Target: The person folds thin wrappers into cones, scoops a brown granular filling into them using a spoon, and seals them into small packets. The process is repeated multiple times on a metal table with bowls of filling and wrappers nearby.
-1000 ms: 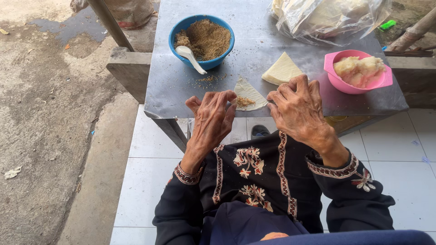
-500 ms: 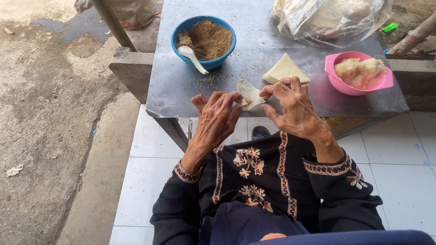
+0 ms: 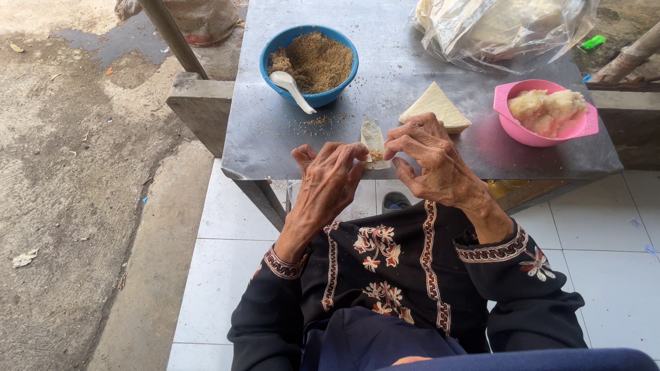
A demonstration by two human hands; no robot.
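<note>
Both hands hold one thin pale wrapper (image 3: pixel 372 137) with a bit of brown filling in it, lifted just over the near edge of the grey metal table (image 3: pixel 289 137). My left hand (image 3: pixel 328 180) pinches its left side. My right hand (image 3: pixel 430 159) pinches its right side. A stack of folded pale wrappers (image 3: pixel 434 106) lies just beyond my right hand. A blue bowl (image 3: pixel 309 63) of brown crumbly filling with a white spoon (image 3: pixel 291 88) stands at the far left of the table.
A pink bowl (image 3: pixel 546 112) with pale lumps sits at the right. A clear plastic bag (image 3: pixel 502 27) of pale sheets lies at the far right. Crumbs dot the table. Concrete ground lies left, white tiles below.
The hands have lifted the wrapper off the table and folded it narrower, turning it upright between the fingertips. Both hands have drawn slightly closer together.
</note>
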